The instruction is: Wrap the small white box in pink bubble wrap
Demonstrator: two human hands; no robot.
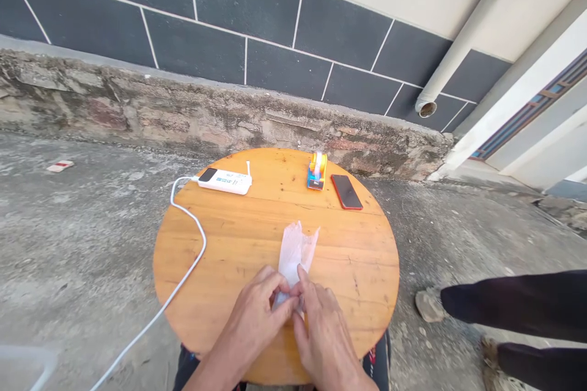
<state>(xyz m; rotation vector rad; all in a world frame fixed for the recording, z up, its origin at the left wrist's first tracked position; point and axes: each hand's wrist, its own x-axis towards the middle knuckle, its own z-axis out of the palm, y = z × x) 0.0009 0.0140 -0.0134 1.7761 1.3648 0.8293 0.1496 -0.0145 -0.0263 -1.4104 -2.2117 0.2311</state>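
Note:
A thin clear plastic bag lies flat on the round wooden table, stretching away from me. My left hand pinches the bag's near end with thumb and fingers closed on it. Touching it from the right, my right hand also has its fingertips pressed on that same near end. Both hands meet at the table's front middle.
At the table's back lie a white power bank with a white cable trailing off left, a yellow-blue tape dispenser and a red-edged phone. Another person's legs stand at the right on the concrete floor. A stone ledge runs behind.

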